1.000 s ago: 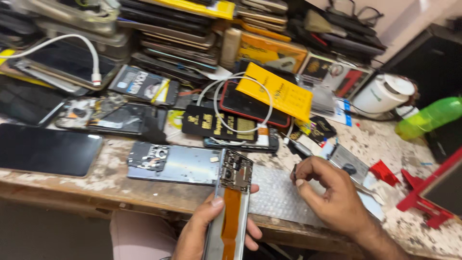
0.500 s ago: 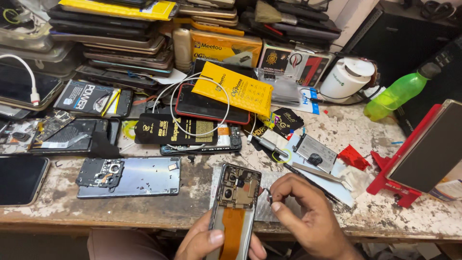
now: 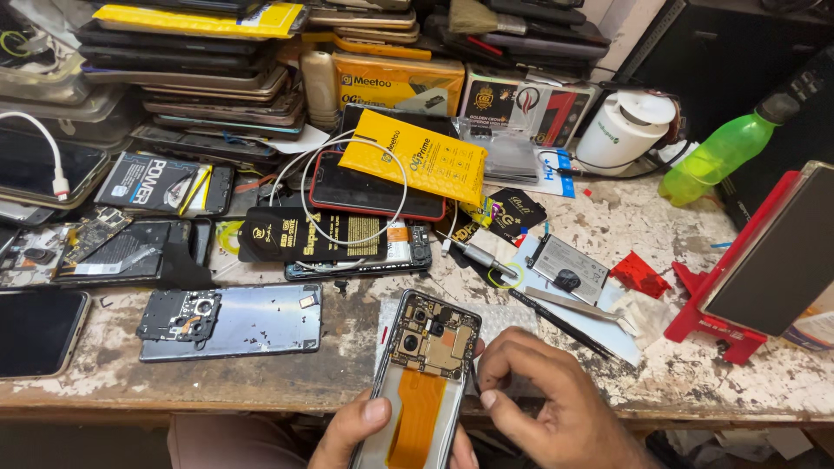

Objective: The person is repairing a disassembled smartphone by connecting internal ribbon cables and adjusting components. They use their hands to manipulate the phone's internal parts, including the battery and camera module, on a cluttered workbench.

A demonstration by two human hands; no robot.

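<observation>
An opened phone (image 3: 423,373) with bare circuit board, camera modules and an orange flex strip lies tilted at the bench's near edge. My left hand (image 3: 354,432) grips its lower part from beneath, thumb on the left rim. My right hand (image 3: 546,408) sits just right of the phone with fingers curled, fingertips near its right edge; whether it pinches something small I cannot tell. A removed blue-grey back cover (image 3: 233,320) lies flat to the left.
Tweezers (image 3: 578,306), a thin black tool (image 3: 556,323) and a screwdriver (image 3: 473,254) lie right of the phone. Stacked phones (image 3: 208,78), a yellow packet (image 3: 415,156), white cable (image 3: 304,178), green bottle (image 3: 714,156) and red stand (image 3: 738,287) crowd the worn bench (image 3: 660,382).
The view has swung right and nearer. My right hand came in from the tools on the right to the phone's right edge. The left hand keeps holding the phone.
</observation>
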